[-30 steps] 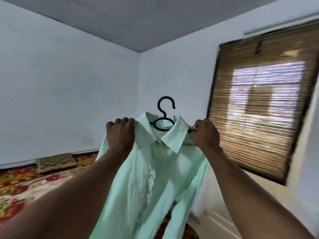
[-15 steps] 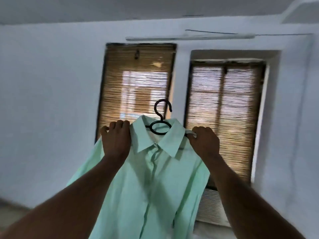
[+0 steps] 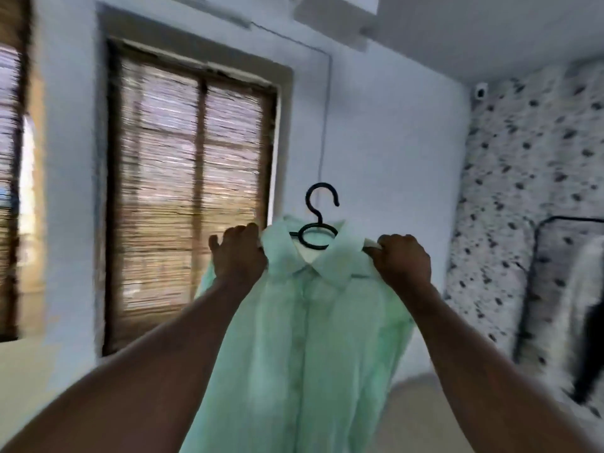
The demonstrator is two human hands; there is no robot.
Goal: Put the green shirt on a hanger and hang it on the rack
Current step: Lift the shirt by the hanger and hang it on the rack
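While left hand (image 3: pixel 238 253) and right hand (image 3: pixel 402 259) grip green shirt (image 3: pixel 310 338) | hanger (image 3: pixel 321 221) upright

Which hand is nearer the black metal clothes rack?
The right hand, toward the black metal rack; the left hand holds the pale green shirt farther away.

I stand in a room of a home: pale painted walls (image 3: pixel 376 142), reed blinds (image 3: pixel 192 197) over the windows, a spotted drape (image 3: pixel 510 178), a rack (image 3: pixel 568 219) hung with clothes (image 3: pixel 578 289).
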